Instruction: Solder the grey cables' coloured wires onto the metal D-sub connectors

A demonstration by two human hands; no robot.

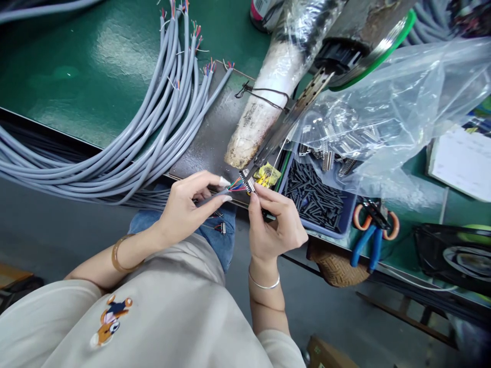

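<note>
Between thumb and fingers, my left hand point(191, 204) pinches the end of a grey cable point(219, 193). Its thin coloured wires point(237, 185) fan out toward a small metal connector point(247, 180). That connector is held at its edge by my right hand point(274, 217), thumb and index finger closed on it. The wire tips meet the connector's pins; which ones are joined is too small to tell. Just above the connector are the tip of a dark metal tool point(264, 148) and the blunt end of a white wrapped cylinder point(249, 133).
Many grey cables point(153, 133) curve across the left of the green table point(76, 76). A blue tray point(347, 217) holds black sleeves, beside a plastic bag of connectors point(345, 138). Pliers point(368, 245) and cutters with orange handles point(391, 225) lie right. A solder spool point(378, 56) stands behind.
</note>
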